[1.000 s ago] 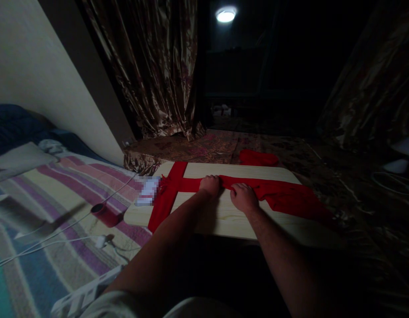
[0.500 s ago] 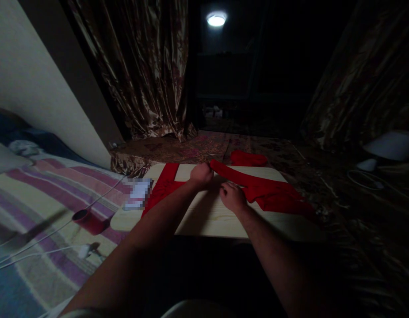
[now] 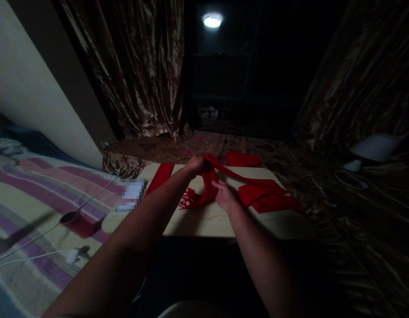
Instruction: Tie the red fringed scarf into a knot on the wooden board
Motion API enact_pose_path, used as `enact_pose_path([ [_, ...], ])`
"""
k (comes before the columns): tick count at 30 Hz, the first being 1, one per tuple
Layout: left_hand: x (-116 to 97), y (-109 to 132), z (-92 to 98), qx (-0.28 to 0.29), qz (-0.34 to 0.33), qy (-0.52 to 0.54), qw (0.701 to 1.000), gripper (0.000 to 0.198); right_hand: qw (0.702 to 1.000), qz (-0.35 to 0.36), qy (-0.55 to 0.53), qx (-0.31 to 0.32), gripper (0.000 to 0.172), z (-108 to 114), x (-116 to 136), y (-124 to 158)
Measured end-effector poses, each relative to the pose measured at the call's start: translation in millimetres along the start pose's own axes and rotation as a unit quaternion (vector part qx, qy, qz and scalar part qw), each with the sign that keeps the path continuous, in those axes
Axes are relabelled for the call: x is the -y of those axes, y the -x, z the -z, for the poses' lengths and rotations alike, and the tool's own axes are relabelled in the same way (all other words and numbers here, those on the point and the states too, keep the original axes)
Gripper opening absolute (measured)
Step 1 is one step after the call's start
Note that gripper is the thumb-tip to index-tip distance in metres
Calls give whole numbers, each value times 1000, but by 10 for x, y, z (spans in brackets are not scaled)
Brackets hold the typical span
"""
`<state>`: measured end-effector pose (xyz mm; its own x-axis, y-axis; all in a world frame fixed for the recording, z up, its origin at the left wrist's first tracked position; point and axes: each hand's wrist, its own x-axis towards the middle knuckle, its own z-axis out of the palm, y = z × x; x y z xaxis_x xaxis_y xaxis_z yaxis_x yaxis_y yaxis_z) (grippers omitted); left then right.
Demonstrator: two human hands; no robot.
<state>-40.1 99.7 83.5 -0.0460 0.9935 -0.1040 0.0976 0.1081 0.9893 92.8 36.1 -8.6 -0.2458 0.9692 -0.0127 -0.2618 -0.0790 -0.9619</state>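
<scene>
A red fringed scarf (image 3: 209, 181) is looped up off a pale wooden board (image 3: 194, 225). My left hand (image 3: 195, 165) is closed on the upper bend of the scarf, near the board's far edge. Lower and to the right, my right hand (image 3: 224, 195) grips the edge of the hanging length between its fingers. The loose fringe (image 3: 188, 198) curls below my left wrist. More red cloth (image 3: 267, 196) lies bunched on the right of the board, and a flat red strip (image 3: 161, 176) crosses its left side, partly hidden by my left forearm.
A blurred white packet (image 3: 131, 194) lies at the board's left edge. Beside it, a red cup-like container (image 3: 78, 223) rests on the striped bedspread (image 3: 32, 221) among white cables. Another red bundle (image 3: 243, 159) sits beyond the board. A lamp (image 3: 373, 148) stands at right.
The scarf's long strip has been pulled into a hanging loop, and its fringe now shows. My right hand has gone from beside the cloth to its edge. The view has shifted slightly.
</scene>
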Motion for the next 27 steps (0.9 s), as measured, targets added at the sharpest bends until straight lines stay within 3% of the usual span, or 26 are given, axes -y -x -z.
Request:
enact_pose_path([
  [3, 63, -103, 61, -17, 3, 22, 1000, 19, 995, -48, -80, 35, 37, 115, 109, 246],
  [6, 137, -206, 96, -34, 1, 33, 999, 16, 992, -104, -33, 58, 38, 229, 188, 430],
  [9, 270, -270, 129, -53, -8, 14, 998, 17, 992, -116, 27, 45, 38, 339, 192, 492],
  [13, 588, -237, 255, -85, 0, -95, 992, 23, 981, -155, 117, 28, 30, 425, 123, 458],
  [19, 965, -69, 448, -114, -30, -287, 950, 47, 958, -212, 190, 46, 26, 386, 90, 457],
  [23, 957, -88, 407, -97, -50, -318, 942, 26, 954, -215, 203, 39, 28, 380, 95, 461],
  [27, 901, -231, 375, -107, -37, -274, 955, 13, 950, -216, 223, 35, 23, 417, 96, 456],
])
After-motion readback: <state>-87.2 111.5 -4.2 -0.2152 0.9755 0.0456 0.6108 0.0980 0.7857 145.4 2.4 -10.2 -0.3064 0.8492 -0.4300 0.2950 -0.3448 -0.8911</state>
